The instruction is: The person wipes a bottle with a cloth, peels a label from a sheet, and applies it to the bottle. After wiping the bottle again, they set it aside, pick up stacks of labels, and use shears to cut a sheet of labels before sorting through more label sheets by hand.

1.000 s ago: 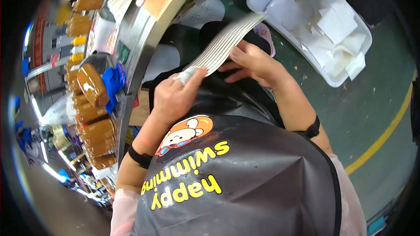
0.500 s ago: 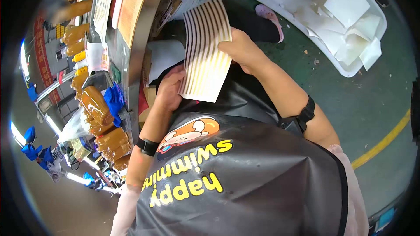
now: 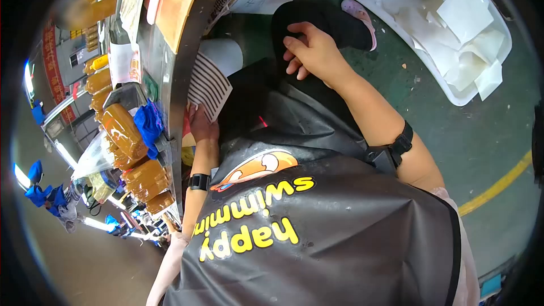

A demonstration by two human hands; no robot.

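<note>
A sheet with dark and white stripes is in my left hand, at the edge of the metal table and partly under it. My fingers close on its lower end, and the table edge hides its left part. My right hand is in the air over the dark trouser leg, fingers apart and slightly curled, holding nothing. A black apron with yellow lettering covers my lap.
At the upper right, a white tub on the green floor holds white sheets. The metal table on the left carries a wooden board, brown wrapped bundles and a blue cloth. A pink shoe shows near the tub.
The striped sheet has moved left with my left hand, toward the table's underside. My right hand has let go of the sheet and opened, lifting slightly away from it.
</note>
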